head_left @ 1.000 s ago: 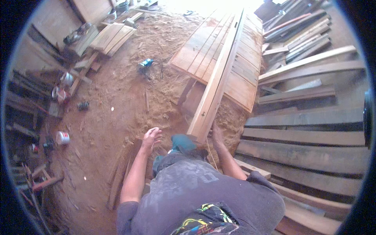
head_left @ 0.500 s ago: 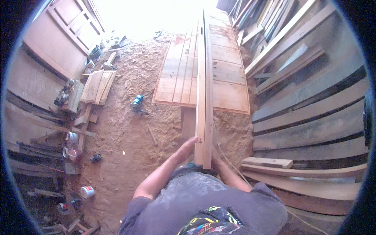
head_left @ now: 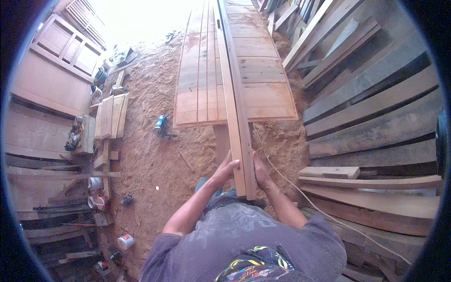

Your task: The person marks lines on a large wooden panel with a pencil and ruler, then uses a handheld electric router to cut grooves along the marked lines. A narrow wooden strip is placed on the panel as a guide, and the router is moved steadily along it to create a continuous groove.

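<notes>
Two long, squared wooden bars lie side by side, a pale left bar (head_left: 230,108) and a darker right bar (head_left: 243,127), their near ends close to my waist. My left hand (head_left: 227,170) grips the left bar from its outer side, thumb up by a small dark hole and the fingers partly hidden underneath. Against the outer side of the right bar is my right hand (head_left: 261,174), its fingertips along the edge, so the pair is clasped between both hands. Toward the far end, the bars rest along a broad plank-topped table (head_left: 268,94), and a narrow dark slot shows in the left one.
Stacked boards (head_left: 371,127) line the right side, near a thin cable (head_left: 329,214) on the ground. On the sawdust-covered floor lies a blue can (head_left: 160,123). At the left are white buckets (head_left: 126,242), short boards (head_left: 107,117) and a panelled wooden door (head_left: 61,47).
The view has shifted, and the bars' far ends now appear farther left. My right hand has come into sight against the right bar; before, it was mostly hidden.
</notes>
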The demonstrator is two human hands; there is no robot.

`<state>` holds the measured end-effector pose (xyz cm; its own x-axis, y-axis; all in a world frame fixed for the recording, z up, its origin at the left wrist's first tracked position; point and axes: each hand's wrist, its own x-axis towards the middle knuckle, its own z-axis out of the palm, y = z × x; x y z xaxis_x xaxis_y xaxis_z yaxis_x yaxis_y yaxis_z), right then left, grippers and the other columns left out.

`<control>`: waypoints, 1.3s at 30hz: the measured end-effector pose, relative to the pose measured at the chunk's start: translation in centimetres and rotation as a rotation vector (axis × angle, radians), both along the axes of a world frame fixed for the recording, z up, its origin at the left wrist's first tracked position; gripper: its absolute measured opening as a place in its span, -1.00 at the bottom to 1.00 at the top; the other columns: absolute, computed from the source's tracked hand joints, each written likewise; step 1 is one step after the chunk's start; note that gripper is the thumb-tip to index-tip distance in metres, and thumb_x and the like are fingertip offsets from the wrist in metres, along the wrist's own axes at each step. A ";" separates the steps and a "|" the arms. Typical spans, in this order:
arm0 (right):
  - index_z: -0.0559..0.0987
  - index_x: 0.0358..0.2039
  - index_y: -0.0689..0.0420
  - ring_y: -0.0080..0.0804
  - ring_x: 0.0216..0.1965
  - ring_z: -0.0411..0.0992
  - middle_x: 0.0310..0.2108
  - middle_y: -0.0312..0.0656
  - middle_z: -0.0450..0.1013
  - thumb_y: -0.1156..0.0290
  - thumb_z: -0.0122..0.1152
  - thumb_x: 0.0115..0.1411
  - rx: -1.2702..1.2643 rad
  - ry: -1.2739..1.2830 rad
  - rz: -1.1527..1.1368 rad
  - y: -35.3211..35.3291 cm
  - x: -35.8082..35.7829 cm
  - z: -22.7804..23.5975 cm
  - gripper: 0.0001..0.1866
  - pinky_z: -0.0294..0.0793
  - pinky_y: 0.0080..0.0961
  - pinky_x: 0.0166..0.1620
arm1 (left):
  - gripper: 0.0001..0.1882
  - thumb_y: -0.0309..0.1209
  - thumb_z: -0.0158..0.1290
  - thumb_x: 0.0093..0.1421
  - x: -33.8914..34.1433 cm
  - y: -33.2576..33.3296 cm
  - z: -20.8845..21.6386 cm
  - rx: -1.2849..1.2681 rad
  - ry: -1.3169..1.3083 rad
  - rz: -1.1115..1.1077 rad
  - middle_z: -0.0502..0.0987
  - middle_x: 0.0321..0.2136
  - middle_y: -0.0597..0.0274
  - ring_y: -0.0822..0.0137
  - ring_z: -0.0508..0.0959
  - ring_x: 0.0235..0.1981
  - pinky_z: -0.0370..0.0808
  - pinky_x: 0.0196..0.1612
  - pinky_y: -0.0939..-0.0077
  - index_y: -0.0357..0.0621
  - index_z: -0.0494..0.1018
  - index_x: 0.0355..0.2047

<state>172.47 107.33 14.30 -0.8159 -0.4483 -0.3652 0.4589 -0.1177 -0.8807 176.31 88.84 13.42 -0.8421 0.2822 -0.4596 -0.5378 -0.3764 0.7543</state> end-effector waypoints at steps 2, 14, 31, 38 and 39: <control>0.23 0.45 0.16 -0.26 0.33 0.31 0.29 -0.05 0.36 -0.27 -0.32 0.51 -0.057 -0.061 0.001 0.1 -0.2 -0.3 -0.19 0.27 -0.30 0.38 | -0.08 0.02 0.07 0.35 -0.4 -0.6 0.0 -0.001 0.018 -0.030 0.15 0.44 0.14 0.09 0.25 0.39 0.35 0.32 -0.07 0.19 -0.14 0.57; 0.04 0.53 0.12 -0.03 0.36 0.33 0.34 0.10 0.35 0.07 0.49 0.19 0.517 0.450 -0.055 -5.4 -5.2 3.6 0.08 0.32 -0.17 0.38 | 0.04 0.02 0.14 0.38 2.0 -5.2 -1.3 -0.137 0.038 -0.088 0.26 0.38 0.07 0.21 0.42 0.24 0.46 0.24 0.21 0.25 -0.33 0.59; 0.00 0.55 0.06 0.01 0.41 0.27 0.39 0.14 0.29 -0.20 0.49 0.12 0.590 0.369 -0.001 -8.3 -2.2 4.1 0.21 0.27 -0.15 0.41 | -0.20 0.10 0.17 0.35 -3.1 -13.0 -0.6 -0.515 0.175 -0.504 0.57 0.18 -0.09 0.25 0.54 0.21 0.44 0.26 0.30 -0.29 0.36 0.34; -0.06 0.56 0.06 0.04 0.45 0.19 0.45 0.17 0.17 -0.18 0.59 -0.01 0.656 0.416 -0.009 -7.9 -1.7 4.1 0.34 0.23 -0.10 0.43 | 0.48 0.36 0.35 -0.04 -23.0 -12.6 2.8 -1.043 0.495 -0.011 0.15 0.37 -0.56 -0.20 0.30 0.40 0.31 0.41 0.13 -0.49 -0.17 0.49; -0.06 0.56 0.07 0.05 0.45 0.18 0.45 0.19 0.16 -0.19 0.60 -0.03 0.661 0.458 -0.020 -7.7 -1.8 2.9 0.36 0.23 -0.10 0.43 | 0.53 0.37 0.38 -0.09 -26.1 -11.3 3.4 -1.136 0.474 0.012 0.07 0.41 -0.54 -0.22 0.30 0.39 0.31 0.42 0.12 -0.42 -0.23 0.51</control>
